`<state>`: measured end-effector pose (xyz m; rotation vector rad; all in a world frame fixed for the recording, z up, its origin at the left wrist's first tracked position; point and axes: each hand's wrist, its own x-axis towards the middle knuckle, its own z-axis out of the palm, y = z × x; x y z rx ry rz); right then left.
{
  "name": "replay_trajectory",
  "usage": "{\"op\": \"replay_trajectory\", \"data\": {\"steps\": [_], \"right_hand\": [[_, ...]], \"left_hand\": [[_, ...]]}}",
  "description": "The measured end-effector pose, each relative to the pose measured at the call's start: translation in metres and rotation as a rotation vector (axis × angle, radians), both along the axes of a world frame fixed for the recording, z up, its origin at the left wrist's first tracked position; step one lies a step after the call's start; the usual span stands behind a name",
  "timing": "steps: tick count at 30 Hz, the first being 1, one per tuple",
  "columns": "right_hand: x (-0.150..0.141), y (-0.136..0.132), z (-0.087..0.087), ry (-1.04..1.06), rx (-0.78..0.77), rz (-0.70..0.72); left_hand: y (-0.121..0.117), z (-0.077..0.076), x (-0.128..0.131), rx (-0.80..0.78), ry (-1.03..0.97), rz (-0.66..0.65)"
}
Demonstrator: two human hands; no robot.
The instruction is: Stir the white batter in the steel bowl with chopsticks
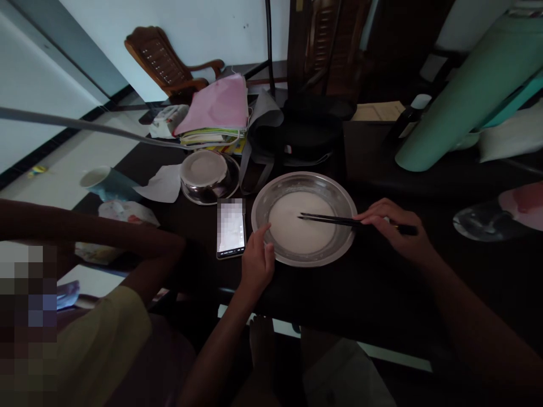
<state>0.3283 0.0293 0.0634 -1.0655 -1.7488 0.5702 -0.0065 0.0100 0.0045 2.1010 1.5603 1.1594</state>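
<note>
While the dark table fills the middle of the frame, here is how things stand on it.

Plate: a round steel plate sits at the centre of the frame, holding a pale white liquid spread across its bottom.

Left hand: the left hand is at the plate's lower left edge, thumb up on the rim, the other fingers curled loosely against the outside; it grips the rim lightly.

Right hand: the right hand comes in from the right of the frame, fingers pinched narrow around a pair of dark chopsticks.

Chopsticks: they lie almost level across the plate's right half, tips pointing left and reaching the white liquid near its middle; whether the tips dip in cannot be told.

Phone: a phone lies flat just left of the plate, screen lit, right beside the left hand.

Small bowl: a steel bowl stands above the phone, upper left of the plate, apart from it.

Cup: a pale blue cup lies tipped at the left of the frame.

Papers: a pink-topped stack of papers rests behind the bowl, toward the top.

Flask: a big green flask slants across the upper right.

Other person: an arm of someone else stretches in from the left edge, well clear of the plate.
</note>
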Motion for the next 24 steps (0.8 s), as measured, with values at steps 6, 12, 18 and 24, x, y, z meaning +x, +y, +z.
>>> {"op": "replay_trajectory", "data": {"steps": [6, 12, 18, 24], "right_hand": [[0.001, -0.002, 0.001, 0.064, -0.048, 0.064], [-0.004, 0.0, 0.0, -0.009, 0.005, 0.027], [0.002, -0.003, 0.002, 0.102, -0.042, 0.029], [-0.004, -0.001, 0.002, -0.012, -0.004, 0.09]], "left_hand": [[0.001, 0.0, -0.001, -0.008, 0.008, -0.004], [0.0, -0.001, -0.001, 0.006, 0.01, -0.002], [0.0, 0.001, 0.0, 0.001, 0.031, 0.029], [-0.001, 0.002, 0.0, 0.005, 0.062, 0.055]]}}
